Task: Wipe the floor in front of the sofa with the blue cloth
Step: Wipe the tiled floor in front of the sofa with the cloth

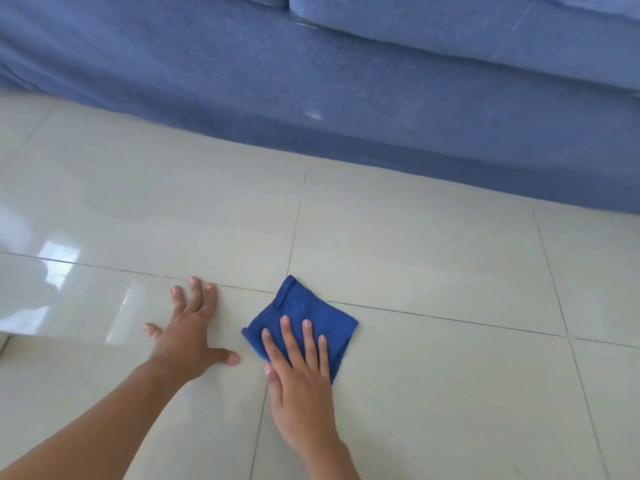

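No legible text, label, brand, number or sign appears in this view. The blue cloth (pixel 304 323) carries no readable tag or print, the sofa (pixel 346 98) fabric shows no lettering, and the floor (pixel 433 271) tiles are unmarked.
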